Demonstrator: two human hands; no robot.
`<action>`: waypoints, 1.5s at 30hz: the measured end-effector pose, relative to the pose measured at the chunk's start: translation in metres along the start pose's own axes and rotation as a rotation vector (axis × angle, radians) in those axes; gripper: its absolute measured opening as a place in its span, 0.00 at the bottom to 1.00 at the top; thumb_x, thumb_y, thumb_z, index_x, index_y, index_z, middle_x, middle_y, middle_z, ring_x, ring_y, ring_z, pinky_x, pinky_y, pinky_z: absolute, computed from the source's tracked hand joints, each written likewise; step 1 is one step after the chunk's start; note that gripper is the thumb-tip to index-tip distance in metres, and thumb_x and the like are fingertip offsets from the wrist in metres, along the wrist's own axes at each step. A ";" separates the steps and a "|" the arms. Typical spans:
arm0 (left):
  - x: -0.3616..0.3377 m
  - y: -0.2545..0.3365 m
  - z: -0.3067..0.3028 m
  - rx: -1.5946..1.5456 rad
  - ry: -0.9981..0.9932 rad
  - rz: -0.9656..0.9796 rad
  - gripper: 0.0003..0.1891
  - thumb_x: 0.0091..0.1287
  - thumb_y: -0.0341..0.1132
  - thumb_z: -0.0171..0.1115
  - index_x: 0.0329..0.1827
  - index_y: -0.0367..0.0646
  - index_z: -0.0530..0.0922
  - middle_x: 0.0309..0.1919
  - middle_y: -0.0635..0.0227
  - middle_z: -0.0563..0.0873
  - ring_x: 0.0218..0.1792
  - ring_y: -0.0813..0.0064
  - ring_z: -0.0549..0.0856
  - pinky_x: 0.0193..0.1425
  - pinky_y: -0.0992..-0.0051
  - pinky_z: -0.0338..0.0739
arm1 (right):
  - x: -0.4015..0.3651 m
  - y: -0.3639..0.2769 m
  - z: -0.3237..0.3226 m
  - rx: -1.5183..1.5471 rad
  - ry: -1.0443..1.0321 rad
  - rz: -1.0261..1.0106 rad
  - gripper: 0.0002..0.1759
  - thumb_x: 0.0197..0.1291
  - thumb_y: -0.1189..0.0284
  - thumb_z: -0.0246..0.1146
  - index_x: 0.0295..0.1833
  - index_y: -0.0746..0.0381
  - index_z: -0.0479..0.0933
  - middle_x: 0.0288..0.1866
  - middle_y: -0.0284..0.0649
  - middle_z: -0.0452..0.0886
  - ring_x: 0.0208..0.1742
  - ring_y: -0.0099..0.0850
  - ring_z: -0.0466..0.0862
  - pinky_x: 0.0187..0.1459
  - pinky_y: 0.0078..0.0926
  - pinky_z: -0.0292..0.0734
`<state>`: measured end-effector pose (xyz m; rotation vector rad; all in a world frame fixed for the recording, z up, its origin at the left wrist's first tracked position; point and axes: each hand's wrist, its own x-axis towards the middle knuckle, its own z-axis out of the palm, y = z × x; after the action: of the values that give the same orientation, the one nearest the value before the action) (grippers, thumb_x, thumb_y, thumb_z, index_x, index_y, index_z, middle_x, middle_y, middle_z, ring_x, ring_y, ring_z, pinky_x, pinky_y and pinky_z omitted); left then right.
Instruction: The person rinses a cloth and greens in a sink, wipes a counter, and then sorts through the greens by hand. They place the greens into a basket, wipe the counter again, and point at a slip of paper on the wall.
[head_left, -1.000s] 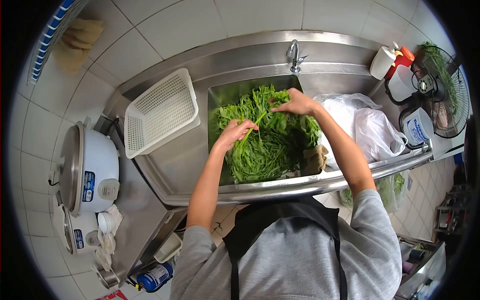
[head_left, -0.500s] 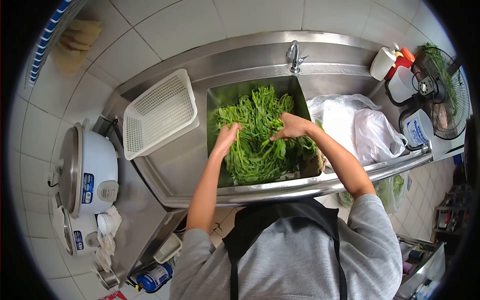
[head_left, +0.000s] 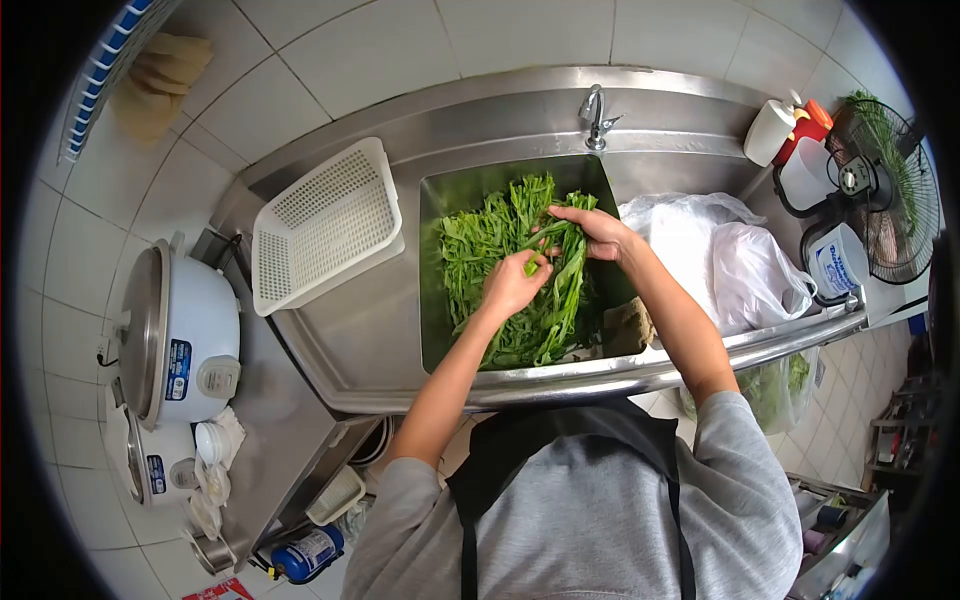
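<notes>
Long-leaved green vegetables fill much of the steel sink basin. My left hand is over the middle of the pile, its fingers pinched on green stems. Just up and to the right, my right hand is closed round a bunch of the greens that hangs down towards the front of the basin. The two hands are close together. A brownish object lies in the basin's front right corner; I cannot make out what it is.
A white perforated basket stands left of the basin, with a faucet behind. Plastic bags lie to the right, near bottles, a white tub and a fan. A large cooker stands at the left.
My left hand has moved right, towards my right hand, which has shifted slightly up and right. Greens are gathered between them, and the brownish object in the corner shows more.
</notes>
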<state>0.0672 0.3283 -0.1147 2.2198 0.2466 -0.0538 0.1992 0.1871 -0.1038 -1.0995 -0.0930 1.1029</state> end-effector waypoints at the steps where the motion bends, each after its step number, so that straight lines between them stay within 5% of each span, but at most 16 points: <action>1: 0.000 0.002 0.001 0.028 0.110 -0.003 0.13 0.57 0.45 0.60 0.36 0.47 0.80 0.21 0.59 0.81 0.23 0.66 0.80 0.31 0.67 0.72 | -0.002 -0.001 0.005 0.004 -0.057 0.001 0.15 0.62 0.64 0.55 0.44 0.65 0.74 0.39 0.42 0.81 0.31 0.29 0.82 0.33 0.26 0.81; 3: 0.002 -0.005 -0.007 -0.031 0.265 0.079 0.13 0.56 0.44 0.62 0.36 0.45 0.79 0.19 0.60 0.80 0.19 0.67 0.78 0.28 0.69 0.71 | -0.008 -0.004 0.005 -0.010 -0.027 -0.009 0.14 0.62 0.66 0.55 0.45 0.66 0.73 0.40 0.42 0.81 0.30 0.29 0.81 0.32 0.24 0.80; 8: 0.000 -0.004 -0.019 -0.133 -0.031 0.062 0.14 0.59 0.42 0.64 0.35 0.39 0.79 0.20 0.69 0.80 0.22 0.84 0.74 0.30 0.78 0.70 | -0.012 -0.011 0.003 0.019 -0.093 -0.070 0.14 0.62 0.68 0.54 0.48 0.67 0.70 0.41 0.44 0.80 0.31 0.30 0.82 0.31 0.23 0.81; 13: -0.002 0.002 -0.035 -0.206 -0.101 0.012 0.13 0.60 0.41 0.62 0.37 0.38 0.80 0.15 0.81 0.72 0.17 0.88 0.66 0.21 0.82 0.59 | -0.037 -0.025 0.010 -0.268 0.088 -0.185 0.16 0.59 0.67 0.60 0.47 0.68 0.72 0.37 0.38 0.81 0.28 0.26 0.80 0.26 0.20 0.77; 16: -0.007 0.005 -0.051 -0.429 -0.365 -0.140 0.13 0.63 0.39 0.57 0.38 0.37 0.80 0.13 0.85 0.61 0.15 0.90 0.57 0.18 0.84 0.52 | -0.034 -0.029 -0.006 -0.389 0.089 -0.171 0.21 0.54 0.66 0.66 0.48 0.69 0.72 0.37 0.37 0.79 0.26 0.23 0.78 0.25 0.21 0.75; 22: -0.002 -0.001 -0.050 -0.585 -0.469 -0.178 0.12 0.65 0.37 0.56 0.39 0.34 0.77 0.14 0.84 0.62 0.15 0.90 0.58 0.17 0.85 0.52 | -0.042 -0.031 0.012 -0.653 0.231 -0.129 0.20 0.48 0.69 0.70 0.43 0.68 0.72 0.31 0.35 0.77 0.24 0.21 0.74 0.26 0.20 0.72; 29: -0.001 0.001 -0.045 -0.663 -0.474 -0.189 0.12 0.66 0.35 0.54 0.38 0.33 0.76 0.14 0.83 0.62 0.14 0.90 0.59 0.17 0.85 0.53 | -0.027 -0.018 0.008 -0.473 -0.117 -0.155 0.18 0.48 0.66 0.70 0.42 0.63 0.74 0.38 0.36 0.80 0.30 0.21 0.74 0.30 0.21 0.72; 33: 0.002 -0.001 -0.038 -0.668 -0.492 -0.159 0.14 0.66 0.39 0.53 0.38 0.34 0.76 0.14 0.82 0.62 0.14 0.89 0.59 0.17 0.84 0.54 | -0.030 -0.019 0.020 -0.515 -0.008 -0.146 0.17 0.48 0.69 0.70 0.40 0.65 0.74 0.34 0.36 0.80 0.25 0.21 0.73 0.27 0.20 0.71; 35: 0.001 0.004 -0.035 -0.478 -0.332 -0.121 0.15 0.64 0.42 0.57 0.39 0.36 0.77 0.14 0.82 0.64 0.15 0.89 0.62 0.18 0.83 0.57 | -0.031 -0.022 0.026 -0.549 0.020 -0.140 0.17 0.48 0.70 0.70 0.40 0.66 0.73 0.31 0.36 0.79 0.23 0.20 0.73 0.25 0.20 0.70; 37: 0.005 0.005 -0.032 -0.334 -0.184 -0.081 0.15 0.61 0.44 0.61 0.39 0.39 0.79 0.15 0.79 0.69 0.17 0.89 0.64 0.20 0.83 0.58 | -0.029 -0.022 0.029 -0.612 0.046 -0.121 0.31 0.45 0.71 0.72 0.48 0.71 0.61 0.29 0.38 0.79 0.24 0.21 0.74 0.26 0.19 0.70; 39: 0.013 -0.003 -0.028 -0.212 -0.064 0.111 0.14 0.61 0.44 0.62 0.37 0.41 0.80 0.16 0.78 0.74 0.16 0.88 0.65 0.20 0.84 0.57 | -0.019 -0.017 0.026 -0.683 0.161 -0.093 0.29 0.45 0.71 0.72 0.47 0.72 0.65 0.31 0.39 0.79 0.24 0.21 0.74 0.23 0.18 0.69; 45: 0.003 0.001 -0.052 -0.337 -0.156 -0.020 0.12 0.64 0.40 0.57 0.37 0.39 0.81 0.14 0.81 0.69 0.15 0.90 0.61 0.18 0.84 0.52 | -0.027 -0.037 0.003 -0.726 0.111 -0.285 0.17 0.50 0.70 0.68 0.45 0.64 0.77 0.32 0.34 0.81 0.26 0.18 0.78 0.22 0.14 0.68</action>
<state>0.0676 0.3687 -0.0825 1.8680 0.1774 -0.1824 0.2090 0.1684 -0.0633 -1.7267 -0.5786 0.7540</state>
